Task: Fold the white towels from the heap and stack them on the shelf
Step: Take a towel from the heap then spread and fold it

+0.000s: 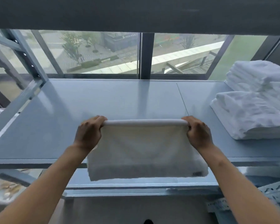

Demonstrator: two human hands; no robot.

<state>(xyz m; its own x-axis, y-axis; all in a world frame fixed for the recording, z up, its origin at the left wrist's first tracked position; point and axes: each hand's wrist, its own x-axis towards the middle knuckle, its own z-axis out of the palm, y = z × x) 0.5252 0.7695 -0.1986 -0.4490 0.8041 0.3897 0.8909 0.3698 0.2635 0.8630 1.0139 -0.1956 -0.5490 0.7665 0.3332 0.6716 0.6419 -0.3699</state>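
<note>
A white towel (144,151) hangs folded in front of me, its top fold stretched tight into a straight edge. My left hand (89,133) grips the top left corner and my right hand (197,131) grips the top right corner. The towel's lower edge, with a small dark label at its right, drops past the front lip of the grey shelf (103,101). A stack of folded white towels (252,113) lies on the shelf's right side, with a taller stack (255,75) behind it. The heap is not in view.
The shelf has a grey metal upright (27,54) at the left and a dark board above. A window (103,52) runs behind it. A lower shelf level (136,186) shows under the towel, and perforated metal parts (271,191) lie at the lower right.
</note>
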